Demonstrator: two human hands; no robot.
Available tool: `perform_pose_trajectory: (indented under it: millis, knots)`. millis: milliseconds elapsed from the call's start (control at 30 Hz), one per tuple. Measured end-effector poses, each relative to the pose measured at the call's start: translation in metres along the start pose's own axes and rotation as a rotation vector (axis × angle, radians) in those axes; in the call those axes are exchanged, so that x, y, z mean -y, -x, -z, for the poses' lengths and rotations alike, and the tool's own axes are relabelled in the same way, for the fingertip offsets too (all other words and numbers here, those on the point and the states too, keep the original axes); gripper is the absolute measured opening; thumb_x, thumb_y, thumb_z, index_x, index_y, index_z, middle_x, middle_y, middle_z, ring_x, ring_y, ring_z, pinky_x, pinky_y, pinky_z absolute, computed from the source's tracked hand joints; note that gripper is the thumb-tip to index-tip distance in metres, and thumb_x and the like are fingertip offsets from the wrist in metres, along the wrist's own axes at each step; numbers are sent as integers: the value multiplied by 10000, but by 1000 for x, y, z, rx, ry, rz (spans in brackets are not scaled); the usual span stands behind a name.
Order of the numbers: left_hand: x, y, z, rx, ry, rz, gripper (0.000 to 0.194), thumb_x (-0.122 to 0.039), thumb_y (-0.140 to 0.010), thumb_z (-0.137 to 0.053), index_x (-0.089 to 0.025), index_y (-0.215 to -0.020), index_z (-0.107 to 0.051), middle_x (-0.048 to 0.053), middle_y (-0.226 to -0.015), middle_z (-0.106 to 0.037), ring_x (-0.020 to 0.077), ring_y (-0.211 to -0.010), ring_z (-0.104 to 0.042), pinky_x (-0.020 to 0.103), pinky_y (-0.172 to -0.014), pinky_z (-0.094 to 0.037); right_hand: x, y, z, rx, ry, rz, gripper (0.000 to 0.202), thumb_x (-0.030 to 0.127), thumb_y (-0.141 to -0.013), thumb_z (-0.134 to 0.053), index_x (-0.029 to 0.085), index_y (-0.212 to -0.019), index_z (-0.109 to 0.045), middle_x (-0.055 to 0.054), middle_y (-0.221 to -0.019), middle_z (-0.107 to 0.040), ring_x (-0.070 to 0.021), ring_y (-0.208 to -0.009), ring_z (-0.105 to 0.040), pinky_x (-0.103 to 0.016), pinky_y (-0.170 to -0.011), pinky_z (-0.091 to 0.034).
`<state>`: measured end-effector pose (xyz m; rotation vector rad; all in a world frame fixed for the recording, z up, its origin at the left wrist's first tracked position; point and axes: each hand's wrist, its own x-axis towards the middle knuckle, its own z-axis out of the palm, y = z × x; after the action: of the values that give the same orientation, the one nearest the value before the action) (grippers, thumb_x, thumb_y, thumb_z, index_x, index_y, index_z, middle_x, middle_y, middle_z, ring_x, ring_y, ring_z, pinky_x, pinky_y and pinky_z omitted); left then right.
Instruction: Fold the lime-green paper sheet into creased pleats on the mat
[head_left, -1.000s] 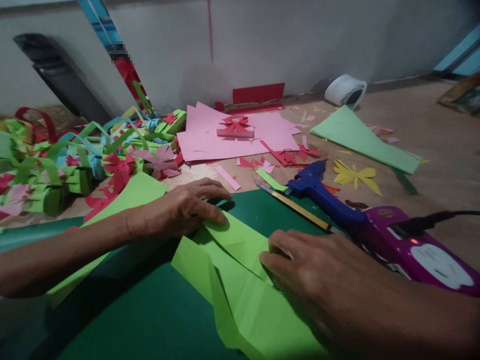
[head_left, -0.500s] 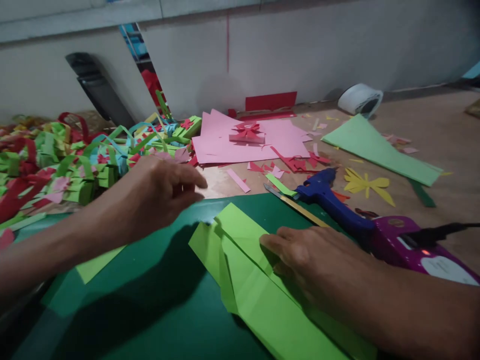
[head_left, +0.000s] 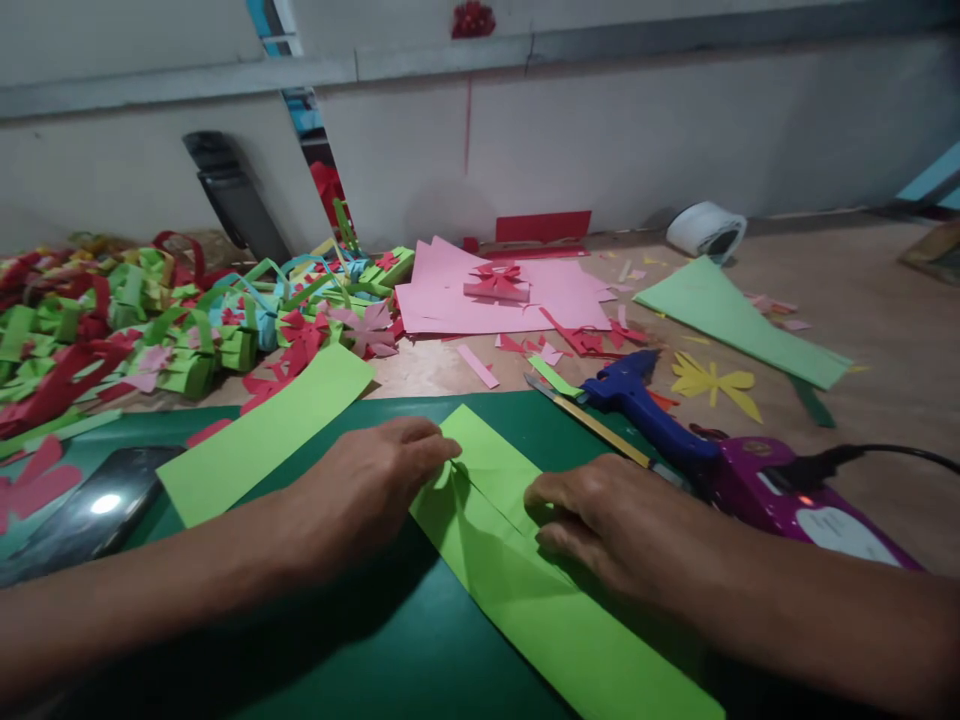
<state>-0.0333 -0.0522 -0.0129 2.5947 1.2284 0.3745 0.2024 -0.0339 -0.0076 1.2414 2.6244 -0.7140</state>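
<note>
A long light-green paper sheet point(head_left: 540, 600) with creases and a slit near its far end lies slantwise on the dark green mat point(head_left: 390, 640). At its far left edge, my left hand point(head_left: 390, 475) pinches the paper by the slit, fingertips pressed together. My right hand point(head_left: 600, 510) grips the right side of the same sheet with thumb and forefinger. The sheet's right edge is partly hidden under that hand and forearm. Another light-green paper strip point(head_left: 266, 435) lies flat beyond my left forearm.
A craft knife point(head_left: 592, 425), a blue glue gun point(head_left: 652, 410) and a purple power unit point(head_left: 780, 490) with a cable lie to the right. Pink sheets point(head_left: 435, 300) are at the back, many small paper baskets point(head_left: 187, 365) at left. A phone point(head_left: 97, 510) lies near my left forearm.
My left hand has come down from above the mat onto the paper and pinches its edge. The flap at the sheet's left now lies flatter. The view has tilted up slightly.
</note>
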Motion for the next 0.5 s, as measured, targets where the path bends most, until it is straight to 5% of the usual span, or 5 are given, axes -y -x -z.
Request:
perform_pose_trajectory:
  millis: [200, 333, 500]
  knots:
    - [24, -23, 8, -69, -64, 145, 240, -137, -867, -573, -164, -1081, -678, 92, -954, -689, 231, -831, -648, 320, -708, -490, -1, -6, 0, 16, -9, -13, 87, 165, -791, -559, 172, -755, -637, -5, -574, -567, -111, -511, -461, -236, -505, -256]
    - [24, -36, 18, 37, -82, 44, 188, -177, -818, -689, -203, -1001, -721, 55, -893, -665, 186, -799, -615, 276, -678, -457, -6, -10, -4, 5, -13, -12, 97, 210, -804, -536, 180, -765, -620, 1, -566, -532, -118, -502, -427, -254, -502, -242]
    - [1, -48, 20, 246, -282, -110, 277, -231, -726, -779, -238, -996, -716, 64, -899, -626, 246, -876, -554, 326, -679, -419, -13, -12, -6, -52, -55, -16, 66, 240, -809, -502, 192, -818, -546, 18, -577, -483, -133, -529, -415, -267, -504, -233]
